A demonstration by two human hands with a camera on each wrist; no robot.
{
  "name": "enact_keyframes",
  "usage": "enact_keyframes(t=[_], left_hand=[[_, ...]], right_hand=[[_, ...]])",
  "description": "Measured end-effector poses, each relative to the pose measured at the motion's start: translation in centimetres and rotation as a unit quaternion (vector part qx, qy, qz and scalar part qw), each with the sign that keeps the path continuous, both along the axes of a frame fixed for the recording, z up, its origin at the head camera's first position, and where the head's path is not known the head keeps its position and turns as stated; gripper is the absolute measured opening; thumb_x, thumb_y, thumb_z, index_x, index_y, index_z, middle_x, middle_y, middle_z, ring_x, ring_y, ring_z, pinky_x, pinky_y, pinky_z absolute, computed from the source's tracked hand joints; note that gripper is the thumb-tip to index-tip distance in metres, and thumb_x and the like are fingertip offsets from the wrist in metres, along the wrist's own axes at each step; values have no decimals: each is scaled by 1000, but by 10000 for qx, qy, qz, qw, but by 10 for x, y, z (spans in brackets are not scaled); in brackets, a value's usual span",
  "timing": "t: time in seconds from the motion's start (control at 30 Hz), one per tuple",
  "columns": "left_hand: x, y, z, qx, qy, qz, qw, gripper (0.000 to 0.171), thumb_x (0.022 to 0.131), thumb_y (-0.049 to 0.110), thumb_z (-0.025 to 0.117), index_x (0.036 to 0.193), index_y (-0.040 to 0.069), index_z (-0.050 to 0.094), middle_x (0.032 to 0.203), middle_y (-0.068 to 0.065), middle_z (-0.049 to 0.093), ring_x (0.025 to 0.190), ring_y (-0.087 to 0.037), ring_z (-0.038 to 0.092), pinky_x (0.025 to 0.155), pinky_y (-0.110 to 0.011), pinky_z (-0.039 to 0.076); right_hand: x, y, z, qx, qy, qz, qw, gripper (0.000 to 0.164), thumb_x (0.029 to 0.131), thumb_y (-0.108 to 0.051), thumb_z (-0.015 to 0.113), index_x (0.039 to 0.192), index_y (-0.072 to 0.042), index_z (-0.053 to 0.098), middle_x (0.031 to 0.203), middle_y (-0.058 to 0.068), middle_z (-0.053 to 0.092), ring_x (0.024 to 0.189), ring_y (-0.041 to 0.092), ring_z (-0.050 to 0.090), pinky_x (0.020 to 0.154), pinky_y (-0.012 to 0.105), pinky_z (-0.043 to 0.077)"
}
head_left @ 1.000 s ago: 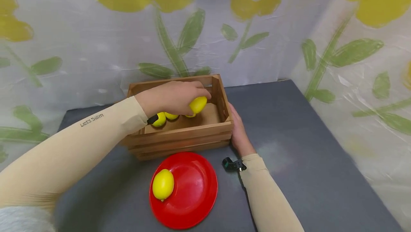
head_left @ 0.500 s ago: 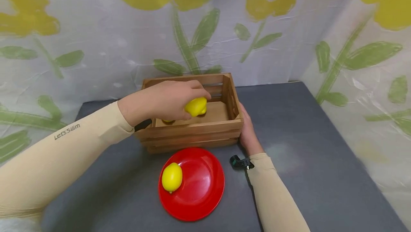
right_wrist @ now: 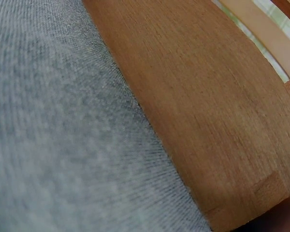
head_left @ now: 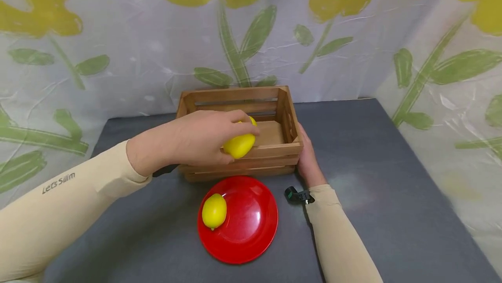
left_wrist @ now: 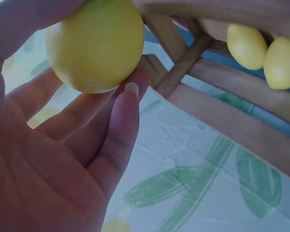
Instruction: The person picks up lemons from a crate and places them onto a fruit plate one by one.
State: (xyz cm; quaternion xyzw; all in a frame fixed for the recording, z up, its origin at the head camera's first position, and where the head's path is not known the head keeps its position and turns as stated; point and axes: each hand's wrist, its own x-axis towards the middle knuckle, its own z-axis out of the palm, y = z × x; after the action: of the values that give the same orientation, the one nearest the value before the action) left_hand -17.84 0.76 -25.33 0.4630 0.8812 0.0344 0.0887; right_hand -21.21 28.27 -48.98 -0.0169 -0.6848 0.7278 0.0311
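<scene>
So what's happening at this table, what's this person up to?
A person is handling lemons. Their left hand holds one lemon by the near edge of a wooden crate, while their right hand is against the crate's right end. In front of the crate is a red plate, with another lemon lying on its left side. The left wrist view shows two more lemons in the crate.

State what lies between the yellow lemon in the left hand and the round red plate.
In the head view, the brown wooden crate's slatted front lies between the held lemon and round red plate.
</scene>
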Motion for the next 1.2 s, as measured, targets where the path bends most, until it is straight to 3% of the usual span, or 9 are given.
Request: enact_keyframes(t=[0.13,0.27,0.47,0.67,0.93,1.2], left_hand=[[9,-2,-2,-114,-135,15,9998,70,88,27,89,151,33,60,151,1,57,117,-23,67,95,-44,63],[19,-2,-8,-227,-258,-172,9993,69,88,28,89,151,32,60,148,4,59,119,-18,64,93,-41,63],[28,-1,-26,-264,-480,-507,9972,67,89,30,90,150,29,62,146,3,61,119,-15,63,94,-37,63],[32,-1,-50,-408,-888,-309,9947,66,90,29,89,150,29,62,145,3,61,115,-16,64,94,-37,62],[35,3,-82,-587,-1076,-262,9921,67,88,27,89,149,28,62,143,2,61,120,-17,63,100,-41,60],[31,4,-105,-600,-992,-149,9931,64,87,27,90,146,25,65,138,0,64,115,-18,65,96,-41,60]], right_hand=[[0,0,2,-24,-52,-17,10000,57,118,-45,30,171,-25,33,178,4,30,165,27,27,135,55,21],[0,0,4,-23,-105,-15,9999,57,118,-45,30,171,-26,33,178,3,30,165,27,26,135,55,20],[-1,1,3,-81,-125,-37,9999,56,118,-45,30,171,-26,33,178,3,29,165,27,26,135,55,20],[0,0,1,-36,-136,-16,9999,56,119,-42,29,172,-25,31,179,4,28,166,27,25,136,54,19],[-2,2,2,-50,-100,-24,9999,55,119,-44,29,171,-27,33,178,2,30,165,25,27,135,53,21],[-1,0,0,-53,-202,-54,9998,55,119,-43,27,172,-27,31,180,3,26,166,27,24,136,55,19]])
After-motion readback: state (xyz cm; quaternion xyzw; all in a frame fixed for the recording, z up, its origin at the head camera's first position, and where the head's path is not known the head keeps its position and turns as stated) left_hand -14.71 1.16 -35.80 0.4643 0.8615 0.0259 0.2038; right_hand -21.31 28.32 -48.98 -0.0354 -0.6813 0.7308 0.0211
